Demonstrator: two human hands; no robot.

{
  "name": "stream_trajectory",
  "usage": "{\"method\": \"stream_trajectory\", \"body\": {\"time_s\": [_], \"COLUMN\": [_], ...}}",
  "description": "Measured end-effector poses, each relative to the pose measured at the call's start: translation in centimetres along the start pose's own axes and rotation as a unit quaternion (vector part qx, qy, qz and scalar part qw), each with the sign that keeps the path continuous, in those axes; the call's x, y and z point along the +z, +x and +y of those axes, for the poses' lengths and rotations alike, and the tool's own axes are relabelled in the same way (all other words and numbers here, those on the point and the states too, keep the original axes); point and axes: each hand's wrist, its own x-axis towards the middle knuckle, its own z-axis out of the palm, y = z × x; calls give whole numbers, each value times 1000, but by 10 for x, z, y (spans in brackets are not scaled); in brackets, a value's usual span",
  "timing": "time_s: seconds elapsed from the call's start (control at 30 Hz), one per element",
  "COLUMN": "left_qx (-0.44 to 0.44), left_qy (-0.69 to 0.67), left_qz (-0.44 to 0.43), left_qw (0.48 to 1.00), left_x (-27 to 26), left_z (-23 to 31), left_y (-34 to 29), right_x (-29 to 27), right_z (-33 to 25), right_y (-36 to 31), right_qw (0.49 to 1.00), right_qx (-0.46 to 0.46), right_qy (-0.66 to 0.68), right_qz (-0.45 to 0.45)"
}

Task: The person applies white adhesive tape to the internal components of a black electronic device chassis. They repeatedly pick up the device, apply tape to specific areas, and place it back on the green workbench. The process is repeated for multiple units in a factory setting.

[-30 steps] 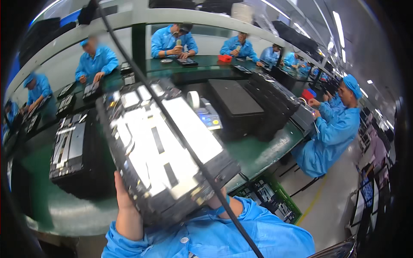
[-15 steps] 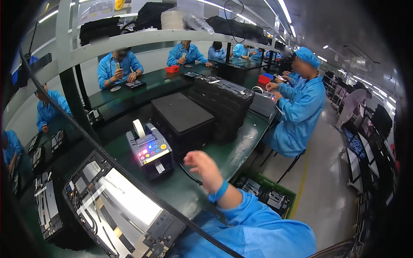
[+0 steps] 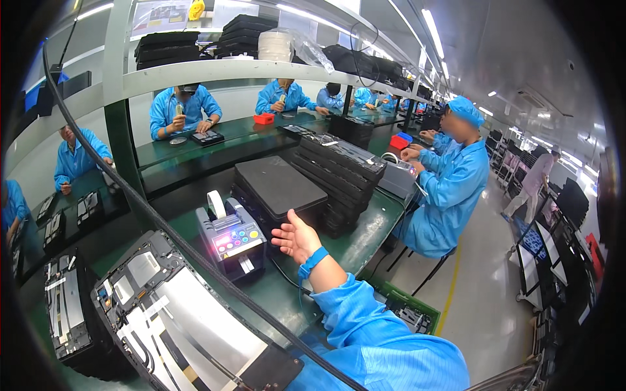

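Note:
My right hand (image 3: 297, 240) is raised above the green bench (image 3: 293, 290), palm toward me, fingers stretched out and thumb up. It holds nothing and wears a blue wrist strap (image 3: 314, 262). Just left of it stands a grey tape dispenser (image 3: 229, 227) with lit coloured buttons, a white tape roll (image 3: 216, 204) and a short strip of tape (image 3: 246, 264) sticking out in front. An opened tablet-like device (image 3: 215, 326), with a silver plate and dark strips inside, lies in the near left foreground. My left hand is out of view.
More opened devices (image 3: 65, 306) are stacked at far left. Black trays (image 3: 280, 184) are piled behind the dispenser. A dark cable (image 3: 189, 251) crosses the foreground. A green crate (image 3: 407, 306) of parts sits right of the bench. A co-worker in blue (image 3: 443, 195) sits beyond.
My right hand's fingers have gone from loosely curled to stretched out, palm turned toward me. The whole view has shifted slightly. A person in pale clothing at far right has straightened up.

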Motion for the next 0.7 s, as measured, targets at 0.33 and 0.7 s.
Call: {"method": "stream_trajectory", "body": {"time_s": [0.33, 0.7], "left_qx": [-6, -8], "left_qy": [6, 10], "left_qz": [-6, -9], "left_qw": [1000, 1000], "left_x": [-7, -18], "left_z": [-1, -1], "left_y": [1, -4], "right_x": [33, 8], "right_z": [-7, 57], "right_y": [5, -148], "right_qw": [995, 954], "right_qx": [-84, -286], "right_qy": [37, -51], "right_qz": [27, -75]}}
